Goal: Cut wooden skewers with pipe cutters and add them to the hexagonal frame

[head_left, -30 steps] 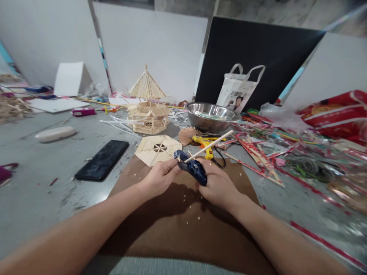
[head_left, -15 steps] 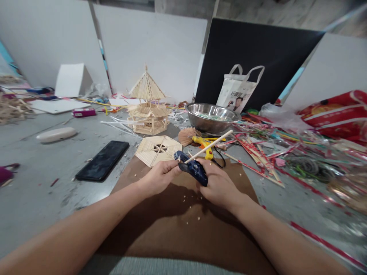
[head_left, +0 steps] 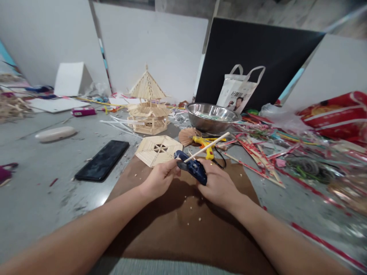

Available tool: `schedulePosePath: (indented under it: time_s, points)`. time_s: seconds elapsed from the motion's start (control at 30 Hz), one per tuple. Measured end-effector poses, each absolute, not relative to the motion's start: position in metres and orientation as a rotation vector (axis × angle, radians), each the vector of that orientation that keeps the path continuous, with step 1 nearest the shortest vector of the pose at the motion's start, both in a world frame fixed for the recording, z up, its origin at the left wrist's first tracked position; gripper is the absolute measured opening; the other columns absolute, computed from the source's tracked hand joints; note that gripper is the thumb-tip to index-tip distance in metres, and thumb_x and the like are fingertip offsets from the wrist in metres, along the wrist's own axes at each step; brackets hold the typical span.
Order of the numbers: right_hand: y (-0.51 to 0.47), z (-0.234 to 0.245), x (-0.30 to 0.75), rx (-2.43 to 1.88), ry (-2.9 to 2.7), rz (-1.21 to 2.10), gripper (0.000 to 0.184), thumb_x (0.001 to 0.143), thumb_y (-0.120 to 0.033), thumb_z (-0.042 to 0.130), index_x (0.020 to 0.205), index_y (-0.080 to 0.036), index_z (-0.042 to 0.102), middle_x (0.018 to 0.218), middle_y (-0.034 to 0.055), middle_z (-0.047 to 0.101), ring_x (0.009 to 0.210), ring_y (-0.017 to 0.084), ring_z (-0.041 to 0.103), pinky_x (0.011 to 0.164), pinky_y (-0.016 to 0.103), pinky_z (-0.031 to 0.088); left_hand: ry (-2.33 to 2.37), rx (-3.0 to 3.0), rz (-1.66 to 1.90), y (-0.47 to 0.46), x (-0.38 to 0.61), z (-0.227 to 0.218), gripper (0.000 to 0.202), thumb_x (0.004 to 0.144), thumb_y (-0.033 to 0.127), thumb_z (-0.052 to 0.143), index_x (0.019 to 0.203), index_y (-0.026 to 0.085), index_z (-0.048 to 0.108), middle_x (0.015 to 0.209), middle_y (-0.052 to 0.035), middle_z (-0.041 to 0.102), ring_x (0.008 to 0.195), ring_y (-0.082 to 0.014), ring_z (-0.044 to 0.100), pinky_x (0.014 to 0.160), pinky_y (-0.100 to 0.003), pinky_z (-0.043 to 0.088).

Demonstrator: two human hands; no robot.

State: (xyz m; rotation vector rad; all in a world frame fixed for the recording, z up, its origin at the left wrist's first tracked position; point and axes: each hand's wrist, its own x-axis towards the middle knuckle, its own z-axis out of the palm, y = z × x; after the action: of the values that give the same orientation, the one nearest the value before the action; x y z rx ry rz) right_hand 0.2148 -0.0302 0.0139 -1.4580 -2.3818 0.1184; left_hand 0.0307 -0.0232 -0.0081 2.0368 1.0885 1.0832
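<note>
My right hand (head_left: pixel 219 183) is wrapped round a dark blue hand cutter (head_left: pixel 196 171), whose dark jaws point left. A thin pale wooden stick (head_left: pixel 209 146) lies across the jaws and slants up to the right. The fingers of my left hand (head_left: pixel 162 179) are pinched together at the stick's lower end, beside the jaws; the exact grip there is hidden. Just beyond my left hand lies a flat hexagonal panel of wooden sticks (head_left: pixel 149 149). Below both hands, small wood bits (head_left: pixel 200 219) are scattered over a brown mat (head_left: pixel 172 236).
A stick-built pavilion (head_left: pixel 147 86) stands behind the panel. To its right are a steel bowl (head_left: pixel 212 124), a yellow glue gun (head_left: pixel 209 151) and a white bag (head_left: pixel 236 91). A black phone (head_left: pixel 102 160) lies at left; sticks and wrappers (head_left: pixel 263 156) litter the right side.
The stick's far end has dipped slightly and shifted a little to the left. Both hands have otherwise stayed nearly in place, with the cutter still in my right hand.
</note>
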Motion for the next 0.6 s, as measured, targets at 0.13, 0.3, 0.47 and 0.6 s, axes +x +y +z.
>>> schedulePosePath:
  time_s: [0.13,0.3,0.47,0.6]
  points:
    - [-0.031,0.012,0.214,-1.443,-2.378,0.087,0.051,0.063,-0.018,0.045,0.114,-0.015,0.038,0.106,0.0094,0.051,0.098,0.021,0.046,0.083,0.032,0.035,1.120,2.080,1.128,-0.025,0.033,-0.007,0.023,0.080,0.025,0.033,0.064,0.015,0.047,0.058,0.0012,0.045,0.057,-0.0088,0.039,0.054,-0.020,0.033]
    - [-0.033,0.011,0.213,-1.417,-2.376,0.109,0.053,0.062,-0.017,0.044,0.115,-0.014,0.037,0.108,0.0092,0.050,0.100,0.020,0.045,0.086,0.032,0.034,1.115,2.081,1.097,-0.027,0.034,-0.002,0.022,0.079,0.026,0.035,0.067,0.015,0.048,0.056,0.0027,0.042,0.053,-0.0081,0.037,0.051,-0.018,0.031]
    - [-0.034,0.014,0.213,-1.378,-2.374,0.148,0.049,0.061,-0.015,0.043,0.110,-0.016,0.040,0.105,0.0086,0.051,0.097,0.019,0.046,0.083,0.031,0.036,1.003,2.012,1.117,-0.027,0.036,0.003,0.022,0.079,0.027,0.036,0.071,0.014,0.052,0.059,0.0019,0.044,0.056,-0.0089,0.039,0.052,-0.018,0.032]
    - [-0.034,0.016,0.214,-1.375,-2.372,0.174,0.050,0.061,-0.015,0.043,0.111,-0.015,0.039,0.105,0.0088,0.051,0.097,0.019,0.046,0.084,0.031,0.036,0.926,1.930,1.108,-0.028,0.037,0.010,0.023,0.078,0.027,0.037,0.068,0.014,0.054,0.053,0.0026,0.041,0.052,-0.0084,0.037,0.049,-0.018,0.031]
